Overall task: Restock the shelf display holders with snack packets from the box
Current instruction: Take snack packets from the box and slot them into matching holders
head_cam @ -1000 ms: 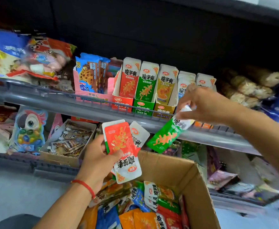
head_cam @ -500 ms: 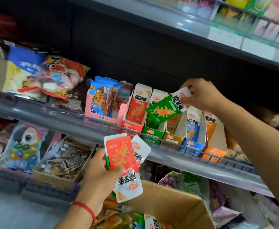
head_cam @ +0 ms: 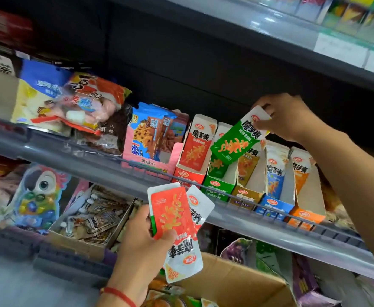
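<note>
1. The right hand (head_cam: 290,117) has its fingers curled on the white top end of a green packet (head_cam: 237,140), pinching it between thumb and fingertips.
2. The green packet hangs tilted, its lower end over the mouth of the green holder (head_cam: 218,185) and just in front of the red holder (head_cam: 192,171); whether it touches the packets already standing in there I cannot tell.
3. The left hand (head_cam: 146,240) grips a small fan of packets, thumb pressed across the face of the red packet (head_cam: 172,211) on top.
4. Behind it a white packet (head_cam: 198,208) sticks out to the right, and another packet (head_cam: 182,260) hangs upside down below the thumb. A green edge shows at the left side of the fan.
5. A red string bracelet (head_cam: 119,295) circles the left wrist.
6. On the shelf (head_cam: 82,160) the holders stand in a row: red, green, yellow (head_cam: 245,196), blue (head_cam: 274,206), orange (head_cam: 305,217), each with packets upright inside.
7. Left of the red holder sits a pink cookie box (head_cam: 152,158), then loose bags (head_cam: 75,103) piled further left.
8. The cardboard box (head_cam: 243,284) is open below the left hand, at the bottom edge, with coloured packets partly visible inside.
9. On the lower shelf sit a tray of small sachets (head_cam: 93,218) and a parrot-shaped pack (head_cam: 37,196).
</note>
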### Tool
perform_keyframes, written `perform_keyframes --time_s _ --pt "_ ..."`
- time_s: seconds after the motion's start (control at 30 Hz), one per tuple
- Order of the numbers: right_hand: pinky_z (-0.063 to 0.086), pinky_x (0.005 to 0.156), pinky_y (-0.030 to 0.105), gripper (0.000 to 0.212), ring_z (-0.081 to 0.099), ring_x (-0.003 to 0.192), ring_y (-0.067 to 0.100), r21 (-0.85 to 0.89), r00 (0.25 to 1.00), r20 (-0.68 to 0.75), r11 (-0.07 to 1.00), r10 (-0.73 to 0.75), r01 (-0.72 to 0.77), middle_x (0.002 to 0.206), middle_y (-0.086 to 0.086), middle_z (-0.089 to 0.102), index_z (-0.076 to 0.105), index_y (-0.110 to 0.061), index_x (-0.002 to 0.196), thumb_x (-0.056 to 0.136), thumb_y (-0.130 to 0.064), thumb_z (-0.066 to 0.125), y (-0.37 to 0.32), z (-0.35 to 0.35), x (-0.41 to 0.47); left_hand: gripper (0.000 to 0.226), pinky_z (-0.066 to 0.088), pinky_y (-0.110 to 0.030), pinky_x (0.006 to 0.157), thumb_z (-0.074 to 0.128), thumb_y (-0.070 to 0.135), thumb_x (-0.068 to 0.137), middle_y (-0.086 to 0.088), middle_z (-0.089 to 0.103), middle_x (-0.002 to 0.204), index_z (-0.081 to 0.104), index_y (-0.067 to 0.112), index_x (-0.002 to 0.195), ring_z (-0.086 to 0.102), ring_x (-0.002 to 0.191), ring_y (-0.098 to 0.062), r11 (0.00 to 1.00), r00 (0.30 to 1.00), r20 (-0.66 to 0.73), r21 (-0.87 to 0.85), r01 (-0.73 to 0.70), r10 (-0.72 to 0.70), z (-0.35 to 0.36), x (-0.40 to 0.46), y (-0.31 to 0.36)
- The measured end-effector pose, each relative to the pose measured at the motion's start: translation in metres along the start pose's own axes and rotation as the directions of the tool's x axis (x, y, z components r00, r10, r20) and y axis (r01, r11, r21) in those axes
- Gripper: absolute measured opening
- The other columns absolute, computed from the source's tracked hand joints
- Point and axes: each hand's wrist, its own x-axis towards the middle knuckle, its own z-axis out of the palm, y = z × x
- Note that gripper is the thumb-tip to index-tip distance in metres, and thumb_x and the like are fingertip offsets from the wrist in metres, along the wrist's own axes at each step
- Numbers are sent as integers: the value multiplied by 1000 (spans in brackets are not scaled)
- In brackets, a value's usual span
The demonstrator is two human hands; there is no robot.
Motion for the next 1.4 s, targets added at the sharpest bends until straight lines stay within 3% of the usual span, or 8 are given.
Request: perform_keyframes --time_s 0.23,0.37,0.67,0.9,1.0,1.1,1.27,1.4 --pt "44 73 26 49 59 100 19 44 1000 -9 999 23 -23 118 1 66 62 -25 129 85 -28 82 3 17 -3 31 60 -51 85 75 2 86 5 78 89 63 28 96 76 89 -16 1000 1000 -12 14 9 -8 2 -3 1" --pt "46 95 36 49 57 120 30 35 1000 -18 999 -4 5 129 10 62 61 -24 134 88 -26 78 -5 41 5 29 61 -50 83 76 1 85 7 78 87 63 25 96 76 88 -14 999 1000 -15 34 12 -11 6 -6 2" --pt "54 89 45 40 63 113 35 -139 997 6 987 -83 83 125 13 65 58 -24 133 94 -25 71 -21 79 13 28 63 -44 80 74 1 87 8 78 86 62 23 99 75 87 -10 1000 1000 -6 27 0 0 5 -4 3" --pt "53 89 46 55 52 127 31 -370 981 -150 927 -125 61 135 10 57 49 -17 143 94 -30 71 -22 99 -4 30 62 -45 82 74 -1 87 7 79 87 64 23 101 76 84 -10 1000 1000 0 -25 7 -7 6 -3 2" --pt "55 85 45 44 56 121 27 -222 956 -237 968 -173 120 132 7 59 55 -18 137 96 -29 67 -28 96 -29 33 61 -37 76 71 -7 87 4 79 87 65 20 105 76 81 -10 996 1000 4 -87 9 -8 6 -3 2" --pt "59 70 42 16 67 84 14 123 944 -257 962 -206 243 100 -6 70 69 -21 110 97 -29 65 -41 90 -80 36 57 -24 60 68 -13 87 -2 79 89 65 15 108 76 80 -12 988 999 32 -156 13 -8 6 -2 1" --pt "55 66 31 21 67 74 6 358 954 262 933 -145 43 84 -9 73 71 -22 97 93 -42 71 -44 92 -149 41 58 -44 80 65 -18 85 -13 78 100 65 9 116 75 96 -30 974 993 115 -224 23 3 7 -6 0" --pt "57 60 35 11 70 64 15 572 938 337 809 -83 -134 78 7 75 70 -11 96 96 -22 70 -25 82 -155 45 55 -42 80 66 -17 85 -11 78 103 64 13 119 74 98 -27 979 992 122 -204 -8 34 11 -10 -3"
